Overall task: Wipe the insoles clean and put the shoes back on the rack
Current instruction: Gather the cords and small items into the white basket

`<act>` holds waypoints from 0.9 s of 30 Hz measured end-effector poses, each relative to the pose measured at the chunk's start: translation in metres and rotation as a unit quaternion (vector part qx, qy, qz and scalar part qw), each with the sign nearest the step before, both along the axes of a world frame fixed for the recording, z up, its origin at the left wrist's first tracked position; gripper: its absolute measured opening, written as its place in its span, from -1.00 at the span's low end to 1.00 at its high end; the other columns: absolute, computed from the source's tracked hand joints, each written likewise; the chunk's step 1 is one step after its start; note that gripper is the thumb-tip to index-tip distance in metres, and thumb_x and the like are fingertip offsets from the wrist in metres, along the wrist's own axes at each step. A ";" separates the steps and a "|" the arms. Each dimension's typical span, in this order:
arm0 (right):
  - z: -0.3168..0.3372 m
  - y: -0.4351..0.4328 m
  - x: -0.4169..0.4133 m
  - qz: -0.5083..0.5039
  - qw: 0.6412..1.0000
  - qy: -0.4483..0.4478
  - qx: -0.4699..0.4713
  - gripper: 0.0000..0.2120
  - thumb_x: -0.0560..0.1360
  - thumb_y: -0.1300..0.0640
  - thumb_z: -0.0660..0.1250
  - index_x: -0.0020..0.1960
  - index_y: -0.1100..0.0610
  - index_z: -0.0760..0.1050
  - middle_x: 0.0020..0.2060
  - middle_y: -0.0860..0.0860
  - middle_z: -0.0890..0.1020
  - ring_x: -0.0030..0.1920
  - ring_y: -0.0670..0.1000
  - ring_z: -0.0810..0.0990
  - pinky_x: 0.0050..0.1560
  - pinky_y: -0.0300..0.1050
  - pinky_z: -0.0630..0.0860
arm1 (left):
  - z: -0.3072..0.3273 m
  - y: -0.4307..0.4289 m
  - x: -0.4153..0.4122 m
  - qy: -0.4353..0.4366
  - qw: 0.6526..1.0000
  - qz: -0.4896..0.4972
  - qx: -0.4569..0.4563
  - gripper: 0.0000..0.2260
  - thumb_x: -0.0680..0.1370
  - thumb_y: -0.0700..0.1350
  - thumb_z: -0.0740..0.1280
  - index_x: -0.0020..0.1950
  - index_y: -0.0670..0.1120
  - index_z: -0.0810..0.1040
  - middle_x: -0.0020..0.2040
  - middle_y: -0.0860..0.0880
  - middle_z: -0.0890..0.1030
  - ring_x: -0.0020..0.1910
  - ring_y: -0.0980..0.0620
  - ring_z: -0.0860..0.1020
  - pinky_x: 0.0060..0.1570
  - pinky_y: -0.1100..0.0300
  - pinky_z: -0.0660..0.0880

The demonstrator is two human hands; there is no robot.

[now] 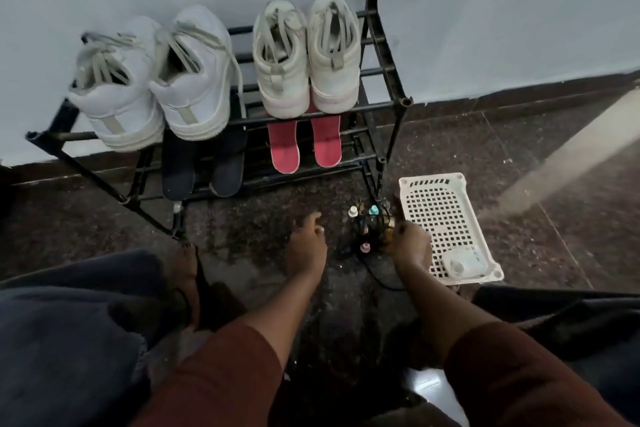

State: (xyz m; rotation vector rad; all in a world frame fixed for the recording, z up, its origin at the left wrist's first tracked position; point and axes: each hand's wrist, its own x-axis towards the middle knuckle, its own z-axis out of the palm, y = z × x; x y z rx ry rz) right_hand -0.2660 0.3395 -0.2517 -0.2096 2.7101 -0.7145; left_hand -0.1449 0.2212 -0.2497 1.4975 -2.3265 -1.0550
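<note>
A black metal shoe rack [388, 45] stands against the wall. Its top tier holds a pair of white sneakers [156, 87] on the left and a cream pair [304, 59] on the right, heels toward me. On the lower tier lie two black insoles [204, 163] and two red insoles [304, 146]. My left hand [306, 243] hovers over the floor in front of the rack, loosely curled and holding nothing. My right hand [410, 248] reaches down onto a small black wire holder of little bottles [367, 229]; its fingertips are hidden.
A white perforated plastic basket [446, 215] sits on the dark speckled floor right of my right hand, with a pale crumpled cloth or packet [464, 263] inside. My sandalled foot [187, 274] rests by the rack's front left leg. A black cable [384, 282] trails on the floor.
</note>
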 end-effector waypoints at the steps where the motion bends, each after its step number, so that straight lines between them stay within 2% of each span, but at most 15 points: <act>1: -0.014 0.003 0.004 0.004 1.000 -0.014 0.010 -0.79 0.54 0.17 0.19 -0.01 0.20 0.59 -0.09 0.20 0.63 -0.13 0.16 0.58 -0.24 -0.16 0.35 | -0.016 0.002 0.002 -0.025 1.000 0.001 0.018 -0.69 0.59 -0.18 0.20 0.31 0.04 0.48 0.05 -0.12 0.65 -0.03 -0.14 0.60 -0.07 0.10 0.49; 5: -0.069 0.014 0.023 0.018 0.993 -0.087 0.073 -0.74 0.52 0.22 0.10 0.07 0.16 0.54 0.03 0.17 0.60 0.06 0.22 0.56 -0.08 -0.05 0.44 | -0.074 0.008 0.009 -0.123 0.990 0.005 0.068 -0.76 0.58 -0.14 0.24 0.21 0.06 0.55 0.06 -0.12 0.63 0.01 -0.14 0.59 -0.08 0.11 0.49; 8: -0.102 0.016 0.028 0.051 0.984 -0.129 0.114 -0.71 0.53 0.26 0.04 0.07 0.16 0.51 0.06 0.15 0.59 0.10 0.19 0.54 -0.09 -0.06 0.43 | -0.107 0.014 0.006 -0.164 0.981 -0.017 0.106 -0.78 0.58 -0.14 0.25 0.19 0.02 0.56 0.09 -0.12 0.63 0.05 -0.14 0.58 -0.05 0.12 0.50; 11: -0.125 0.017 0.026 0.069 0.977 -0.157 0.127 -0.70 0.54 0.17 0.05 0.12 0.13 0.51 0.10 0.14 0.57 0.15 0.17 0.52 -0.03 -0.05 0.42 | -0.129 0.021 -0.001 -0.190 0.971 -0.034 0.143 -0.80 0.57 -0.11 0.28 0.17 0.01 0.57 0.10 -0.12 0.64 0.09 -0.14 0.58 0.01 0.10 0.50; 17: -0.149 0.019 0.013 0.076 0.982 -0.086 0.150 -0.71 0.54 0.34 0.02 0.14 0.29 0.45 0.13 0.21 0.46 0.19 0.22 0.42 0.16 0.05 0.38 | -0.155 0.037 -0.006 -0.205 0.961 -0.050 0.181 -0.81 0.55 -0.09 0.28 0.14 0.04 0.58 0.08 -0.09 0.65 0.07 -0.12 0.59 0.01 0.11 0.52; 19: -0.153 0.015 0.000 0.079 0.985 -0.059 0.145 -0.70 0.55 0.37 -0.02 0.18 0.32 0.39 0.13 0.24 0.43 0.18 0.25 0.43 0.14 0.08 0.39 | -0.160 0.038 -0.007 -0.215 0.958 -0.058 0.180 -0.81 0.55 -0.06 0.28 0.13 0.06 0.57 0.08 -0.06 0.65 0.07 -0.11 0.59 0.02 0.11 0.52; 22: -0.160 0.009 -0.017 0.055 0.986 -0.065 0.146 -0.70 0.56 0.34 -0.06 0.19 0.35 0.36 0.13 0.26 0.41 0.12 0.30 0.49 0.08 0.14 0.41 | -0.164 0.040 -0.009 -0.213 0.959 -0.065 0.174 -0.81 0.55 -0.07 0.27 0.13 0.04 0.58 0.07 -0.06 0.65 0.07 -0.11 0.59 -0.02 0.12 0.48; 25: -0.167 0.003 -0.024 0.055 0.983 -0.061 0.167 -0.68 0.55 0.35 -0.02 0.12 0.39 0.46 0.11 0.25 0.44 0.07 0.29 0.52 0.01 0.12 0.44 | -0.165 0.040 -0.011 -0.198 0.962 -0.064 0.175 -0.80 0.56 -0.08 0.27 0.14 0.01 0.58 0.07 -0.06 0.66 0.07 -0.10 0.59 -0.03 0.14 0.47; 27: -0.168 0.001 -0.024 0.063 0.981 -0.049 0.179 -0.68 0.55 0.35 0.00 0.11 0.34 0.50 0.08 0.21 0.48 0.06 0.26 0.54 -0.03 0.08 0.47 | -0.166 0.039 -0.012 -0.192 0.963 -0.062 0.179 -0.80 0.56 -0.08 0.27 0.16 0.01 0.58 0.08 -0.05 0.66 0.08 -0.09 0.59 -0.03 0.16 0.46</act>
